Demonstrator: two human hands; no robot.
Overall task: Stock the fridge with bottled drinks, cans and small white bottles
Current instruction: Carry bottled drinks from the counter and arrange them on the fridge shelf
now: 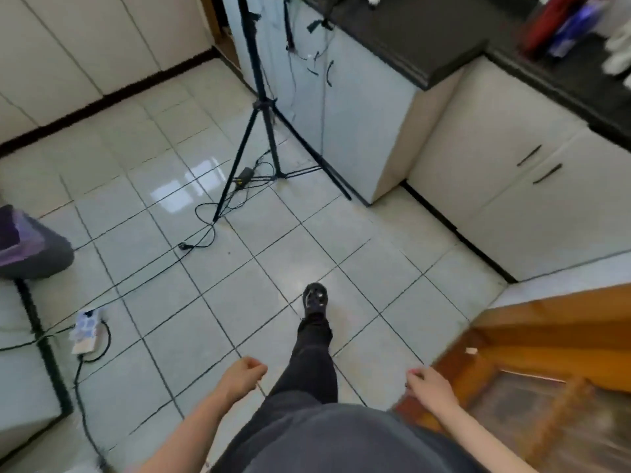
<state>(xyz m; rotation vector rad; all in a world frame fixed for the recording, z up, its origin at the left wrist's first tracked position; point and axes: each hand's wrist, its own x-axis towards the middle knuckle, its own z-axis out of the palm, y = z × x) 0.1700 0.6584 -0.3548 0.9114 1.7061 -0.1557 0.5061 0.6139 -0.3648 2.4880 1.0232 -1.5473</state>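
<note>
I look down at a tiled kitchen floor [283, 264] with one leg stepping forward. My left hand [244, 373] hangs low at the lower middle, fingers curled in, holding nothing. My right hand [428, 387] hangs to the right of my leg, fingers loosely curled, also with nothing in it. No fridge, cans or small white bottles can be made out. On the dark countertop [420, 46] at the top right stand blurred red and blue items [560, 25] and something white [618, 52].
A black tripod [263, 107] with loose cables stands ahead beside white cabinets [358, 124]. A power strip [85, 331] and cords lie on the floor at left. A dark bin [30, 247] sits at the left edge. A wooden table [546, 336] is at the right.
</note>
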